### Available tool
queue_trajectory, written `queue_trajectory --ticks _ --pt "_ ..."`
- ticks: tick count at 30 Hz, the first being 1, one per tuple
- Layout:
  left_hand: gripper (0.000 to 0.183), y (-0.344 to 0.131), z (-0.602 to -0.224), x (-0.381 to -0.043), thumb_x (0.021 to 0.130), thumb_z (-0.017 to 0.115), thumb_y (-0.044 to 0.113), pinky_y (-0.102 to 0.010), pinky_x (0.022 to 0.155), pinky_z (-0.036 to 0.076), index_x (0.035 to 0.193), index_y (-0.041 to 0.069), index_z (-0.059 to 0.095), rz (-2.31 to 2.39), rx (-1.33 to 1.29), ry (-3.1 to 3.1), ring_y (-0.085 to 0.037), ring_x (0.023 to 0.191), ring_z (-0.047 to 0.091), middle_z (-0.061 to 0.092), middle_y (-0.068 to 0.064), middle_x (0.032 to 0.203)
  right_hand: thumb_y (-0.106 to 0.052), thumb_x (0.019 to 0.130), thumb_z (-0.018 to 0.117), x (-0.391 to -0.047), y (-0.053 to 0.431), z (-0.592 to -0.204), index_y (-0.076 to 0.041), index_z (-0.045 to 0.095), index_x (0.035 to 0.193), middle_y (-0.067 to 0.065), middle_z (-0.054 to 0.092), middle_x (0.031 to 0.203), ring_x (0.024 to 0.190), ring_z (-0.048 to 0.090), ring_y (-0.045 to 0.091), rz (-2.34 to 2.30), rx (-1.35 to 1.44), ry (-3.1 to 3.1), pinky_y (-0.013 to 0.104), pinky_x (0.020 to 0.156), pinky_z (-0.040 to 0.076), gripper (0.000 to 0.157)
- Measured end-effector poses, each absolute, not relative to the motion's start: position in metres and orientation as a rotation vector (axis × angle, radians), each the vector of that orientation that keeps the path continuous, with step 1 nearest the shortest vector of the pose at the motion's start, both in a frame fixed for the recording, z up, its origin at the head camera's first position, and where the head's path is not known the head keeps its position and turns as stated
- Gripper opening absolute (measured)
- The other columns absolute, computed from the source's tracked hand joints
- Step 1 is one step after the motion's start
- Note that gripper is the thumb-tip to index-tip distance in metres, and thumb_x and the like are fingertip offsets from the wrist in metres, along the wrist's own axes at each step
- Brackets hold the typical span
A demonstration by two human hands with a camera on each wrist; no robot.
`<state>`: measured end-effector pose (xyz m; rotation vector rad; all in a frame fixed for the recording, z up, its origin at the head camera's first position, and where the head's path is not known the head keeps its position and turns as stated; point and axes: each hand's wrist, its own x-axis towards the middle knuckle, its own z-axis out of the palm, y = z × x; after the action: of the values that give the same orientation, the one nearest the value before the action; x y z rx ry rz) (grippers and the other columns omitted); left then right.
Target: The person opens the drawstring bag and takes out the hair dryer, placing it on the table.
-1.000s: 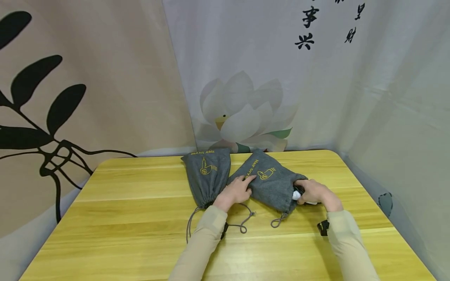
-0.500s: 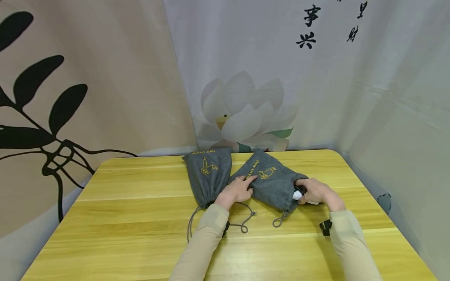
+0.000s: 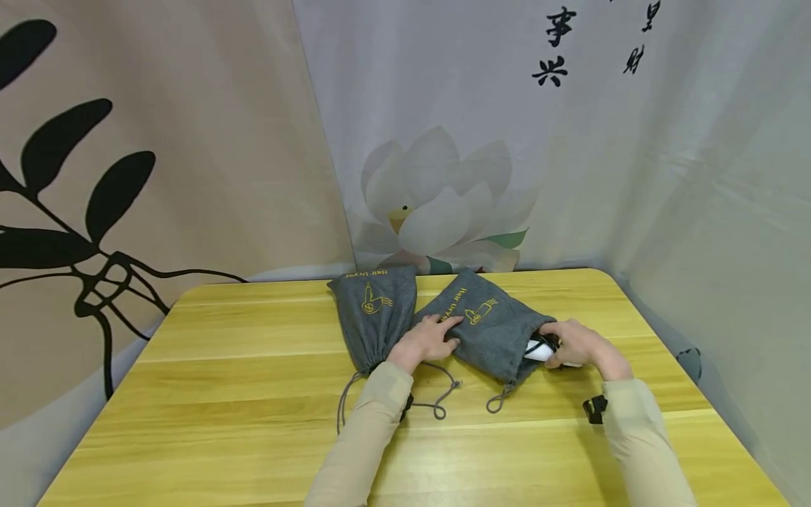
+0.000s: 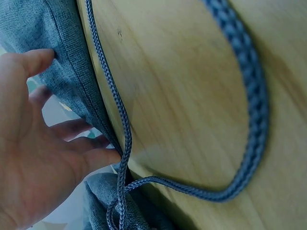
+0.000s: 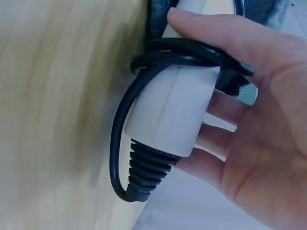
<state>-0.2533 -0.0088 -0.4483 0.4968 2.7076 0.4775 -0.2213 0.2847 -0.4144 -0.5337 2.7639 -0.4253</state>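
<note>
My right hand (image 3: 573, 343) grips the white handle of a hair dryer (image 5: 168, 105) at the mouth of the right grey drawstring bag (image 3: 491, 345). A black cord (image 5: 117, 139) is wound round the handle, whose ribbed black end points out of the bag. The rest of the dryer is hidden in the cloth. My left hand (image 3: 424, 341) rests on the left side of this bag, fingers spread and thumb against the cloth. Yellow "Hair Dryer" lettering and a dryer drawing mark the bag.
A second grey drawstring bag (image 3: 374, 317), with the same print and its neck drawn in, lies left of the first, beside my left wrist. Its cord (image 4: 112, 86) loops across the wooden table (image 3: 222, 394). A printed curtain (image 3: 443, 105) hangs behind the table's back edge.
My right hand has shifted right, and more of the dryer's white handle shows outside the bag mouth. The left hand stays on the bag.
</note>
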Motion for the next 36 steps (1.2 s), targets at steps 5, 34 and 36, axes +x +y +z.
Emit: queue_trajectory --ticks 5,34,36 --pt "0.054 -0.009 -0.448 -0.254 0.097 0.045 0.047 -0.055 0.106 0.037 0.148 0.039 0.030 0.467 0.512 2.711 -0.036 0.146 0.022 0.025 -0.010 0.157 -0.020 0.075 0.078 -0.221 0.289 -0.417 0.006 0.054 0.127 0.030 0.054 0.128 0.118 0.048 0.051 -0.420 -0.526 2.767 0.058 0.092 0.045 0.062" --pt "0.074 0.000 -0.455 -0.257 0.085 0.043 0.072 -0.060 0.114 0.022 0.149 0.036 0.029 0.288 0.461 2.723 -0.044 0.146 0.011 0.014 -0.019 0.158 -0.021 0.069 0.081 -0.215 0.303 -0.417 0.004 0.056 0.125 0.027 0.061 0.119 0.106 0.058 0.043 -0.458 -0.585 2.762 0.051 0.086 0.050 0.066" --pt "0.075 0.001 -0.455 -0.257 0.085 0.044 0.072 -0.060 0.114 0.022 0.149 0.036 0.029 0.280 0.461 2.723 -0.044 0.146 0.011 0.014 -0.020 0.158 -0.021 0.070 0.081 -0.215 0.304 -0.418 0.005 0.056 0.126 0.028 0.059 0.121 0.109 0.057 0.045 -0.460 -0.582 2.757 0.052 0.086 0.049 0.066"
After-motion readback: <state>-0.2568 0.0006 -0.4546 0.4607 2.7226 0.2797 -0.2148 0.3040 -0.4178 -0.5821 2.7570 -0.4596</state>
